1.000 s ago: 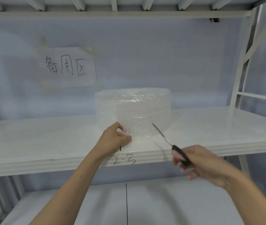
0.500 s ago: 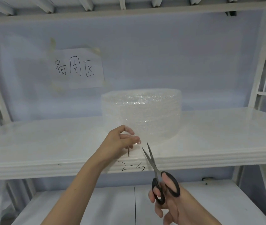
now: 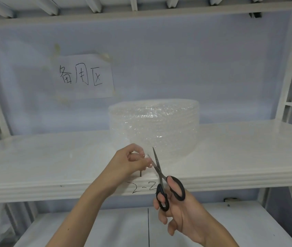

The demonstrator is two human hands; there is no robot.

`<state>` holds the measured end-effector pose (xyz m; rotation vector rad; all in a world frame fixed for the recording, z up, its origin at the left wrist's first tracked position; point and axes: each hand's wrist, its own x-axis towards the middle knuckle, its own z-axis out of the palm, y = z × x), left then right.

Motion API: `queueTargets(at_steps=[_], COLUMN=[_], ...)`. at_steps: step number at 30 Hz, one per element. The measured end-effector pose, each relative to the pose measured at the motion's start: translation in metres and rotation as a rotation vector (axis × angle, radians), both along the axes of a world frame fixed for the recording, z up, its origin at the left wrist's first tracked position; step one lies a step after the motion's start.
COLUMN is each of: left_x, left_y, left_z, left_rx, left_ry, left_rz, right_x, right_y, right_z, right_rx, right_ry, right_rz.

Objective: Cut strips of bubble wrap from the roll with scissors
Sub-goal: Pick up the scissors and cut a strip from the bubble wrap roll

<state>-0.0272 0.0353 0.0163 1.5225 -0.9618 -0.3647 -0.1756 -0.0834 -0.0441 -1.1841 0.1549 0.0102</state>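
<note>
While left hand (image 3: 130, 162) pinches bubble wrap (image 3: 155, 127), scissors (image 3: 163, 177) touch it.

A single head-worn wide-angle view faces forward and slightly down from close behind the left hand (image 3: 129, 161) and right hand (image 3: 180, 209), taking in the shelf (image 3: 52, 157) beyond them.

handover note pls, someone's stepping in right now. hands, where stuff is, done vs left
Left hand: pinching the loose end of the bubble wrap roll, pulled toward the shelf's front edge.
Right hand: fingers in the loops of the black-handled scissors, blades parted right beside the left fingertips at the wrap's lower edge.
Roll: upright on the middle shelf.
Done: no cut strips in view.
Left: close the first cut, then further strips.
</note>
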Motion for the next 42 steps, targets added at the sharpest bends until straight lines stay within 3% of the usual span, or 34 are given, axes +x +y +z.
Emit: queueTargets(at_steps=[7, 25, 35, 42], left_x=[-0.003, -0.002, -0.011, -0.013], left_y=[0.016, 0.02, 0.023, 0.025], left_z=[-0.008, -0.016, -0.016, 0.003], left_rx=[0.02, 0.064, 0.092, 0.062], left_ry=[0.102, 0.151, 0.067, 0.122], left_rz=[0.125, 0.14, 0.073, 0.126], right_x=[0.006, 0.011, 0.017, 0.016], right_y=[0.005, 0.009, 0.011, 0.014], right_z=[-0.003, -0.004, 0.005, 0.005], right_rx=[-0.014, -0.184, -0.173, -0.179], right_ry=[-0.013, -0.104, -0.118, -0.15], right_rz=[0.016, -0.072, -0.058, -0.078])
